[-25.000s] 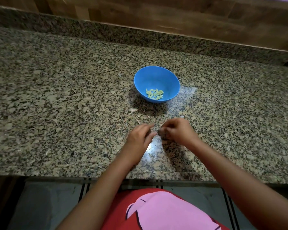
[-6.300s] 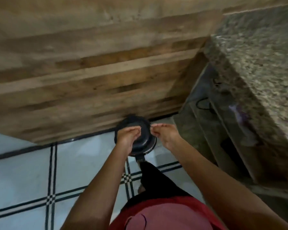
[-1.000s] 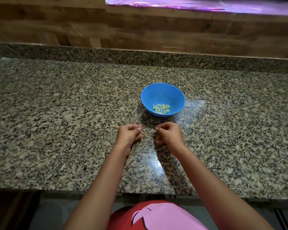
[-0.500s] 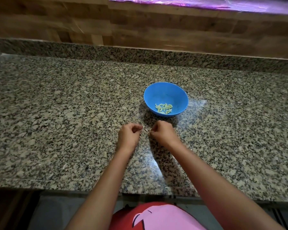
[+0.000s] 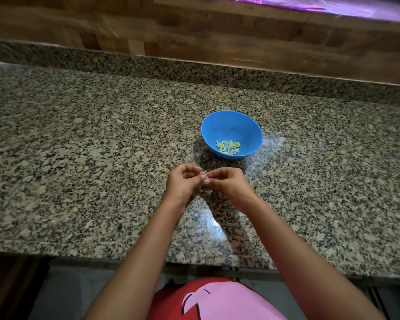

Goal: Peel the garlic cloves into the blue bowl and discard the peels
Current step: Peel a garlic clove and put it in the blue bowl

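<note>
- The speckled granite tabletop [image 5: 79,158] fills the middle of the frame, from the left edge to the right edge.
- The left hand [image 5: 183,183] is just left of centre, above the tabletop, its fingers curled in and its fingertips turned toward the other hand.
- A small pale garlic piece [image 5: 203,178] sits at centre, pinched between the fingertips of both hands; it is too small to tell clove from peel.
- The right hand [image 5: 229,185] is just right of centre, its fingers curled narrowly onto the same piece.
- The blue bowl [image 5: 231,128] stands upright on the tabletop, above and slightly right of the hands, near them but apart.
- Peeled yellowish cloves [image 5: 228,147] lie in a heap at the bowl's bottom.
- A red and pink shirt [image 5: 217,301] shows at the bottom edge.
</note>
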